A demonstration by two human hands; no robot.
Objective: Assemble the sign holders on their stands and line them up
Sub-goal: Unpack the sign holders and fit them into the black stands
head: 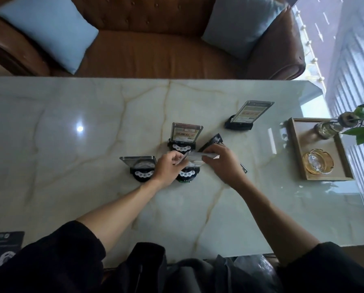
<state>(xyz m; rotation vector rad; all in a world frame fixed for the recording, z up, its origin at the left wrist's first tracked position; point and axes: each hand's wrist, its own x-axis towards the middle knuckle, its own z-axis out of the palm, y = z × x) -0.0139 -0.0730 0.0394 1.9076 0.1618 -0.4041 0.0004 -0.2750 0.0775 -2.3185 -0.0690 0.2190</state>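
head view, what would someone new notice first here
Both hands meet at the middle of the marble table: the left hand and right hand hold a clear sign panel between them, over a black stand. Around them stand assembled sign holders, one just behind, one to the left and one further right. At the right edge a wooden tray carries an amber glass ashtray and a small plant.

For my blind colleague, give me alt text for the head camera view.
Both hands, left hand and right hand, hold a clear sign panel over a black stand on a marble table. Three assembled sign holders stand nearby; a wooden tray sits right.
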